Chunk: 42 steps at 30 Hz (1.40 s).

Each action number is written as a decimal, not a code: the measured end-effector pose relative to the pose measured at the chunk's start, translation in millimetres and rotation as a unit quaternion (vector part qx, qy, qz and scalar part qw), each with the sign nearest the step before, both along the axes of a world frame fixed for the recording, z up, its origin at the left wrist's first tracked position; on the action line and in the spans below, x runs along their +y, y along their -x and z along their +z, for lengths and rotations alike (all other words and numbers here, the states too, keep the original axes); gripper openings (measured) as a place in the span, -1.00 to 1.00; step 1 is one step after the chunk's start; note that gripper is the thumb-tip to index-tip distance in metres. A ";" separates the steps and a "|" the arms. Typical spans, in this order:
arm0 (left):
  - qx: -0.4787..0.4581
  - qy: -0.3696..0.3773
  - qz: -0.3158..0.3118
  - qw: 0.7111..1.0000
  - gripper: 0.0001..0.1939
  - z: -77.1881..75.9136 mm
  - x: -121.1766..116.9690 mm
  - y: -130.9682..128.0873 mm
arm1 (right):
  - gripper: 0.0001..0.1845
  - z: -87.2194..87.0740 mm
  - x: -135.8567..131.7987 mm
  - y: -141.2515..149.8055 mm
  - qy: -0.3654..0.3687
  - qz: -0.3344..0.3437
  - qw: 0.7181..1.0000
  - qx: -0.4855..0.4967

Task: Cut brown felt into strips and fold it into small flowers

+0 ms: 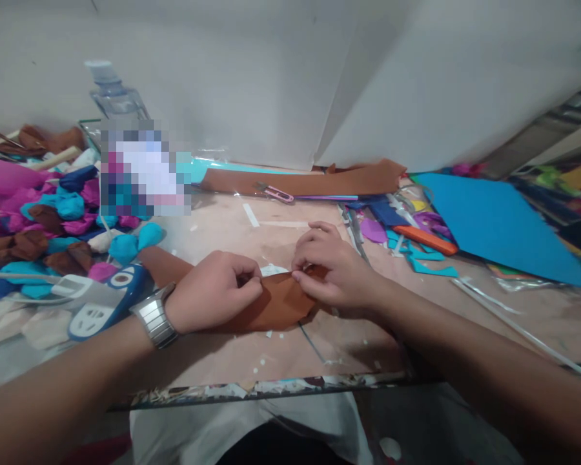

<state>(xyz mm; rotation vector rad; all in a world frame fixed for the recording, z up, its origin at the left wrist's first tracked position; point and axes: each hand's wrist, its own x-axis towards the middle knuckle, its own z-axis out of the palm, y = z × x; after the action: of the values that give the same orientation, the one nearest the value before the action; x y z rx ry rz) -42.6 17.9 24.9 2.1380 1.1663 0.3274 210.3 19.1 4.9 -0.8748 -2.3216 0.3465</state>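
Note:
A long brown strip of thin, foldable sheet (pixel 275 303), fabric or crepe paper by its look, lies across the front of the table under both hands. My left hand (pixel 217 287), with a metal watch on its wrist, pinches the strip's upper edge between thumb and curled fingers. Just to its right, my right hand (pixel 332 268) grips the same edge, thumb in front and fingers behind. Between the two pinches the edge looks folded or gathered. The strip's left end sticks out behind my left wrist; its right end is partly hidden by my right hand.
Colourful wrapped bundles (pixel 68 206) and a blue power strip (pixel 109 303) crowd the left. A clear bottle (pixel 119 97) stands behind. Pink thread snips (pixel 277 192) rest on another brown strip (pixel 319 184). An orange utility knife (pixel 426 239) and blue sheet (pixel 503 223) lie right.

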 end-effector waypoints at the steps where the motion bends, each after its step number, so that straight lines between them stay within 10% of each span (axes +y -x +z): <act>1: 0.004 -0.002 0.005 1.000 -0.78 0.1 0.2 -0.1 | -0.93 0.0 1.7 -1.1 -0.003 -0.003 1.000 0.002; 19: 0.041 -0.037 0.040 0.998 -0.75 2.5 5.5 3.5 | -0.91 -1.0 10.4 -7.8 -0.013 -0.010 1.000 0.010; 42: -0.108 0.206 -0.082 0.969 -0.69 -12.8 -2.4 -1.5 | -0.88 -6.0 -11.6 8.0 -0.010 0.080 0.997 0.004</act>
<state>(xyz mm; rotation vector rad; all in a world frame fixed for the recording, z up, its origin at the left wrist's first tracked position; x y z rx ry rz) -41.1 15.5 12.1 1.7693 0.8405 0.2149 202.4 7.6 -1.1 -0.6773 -2.3900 0.3933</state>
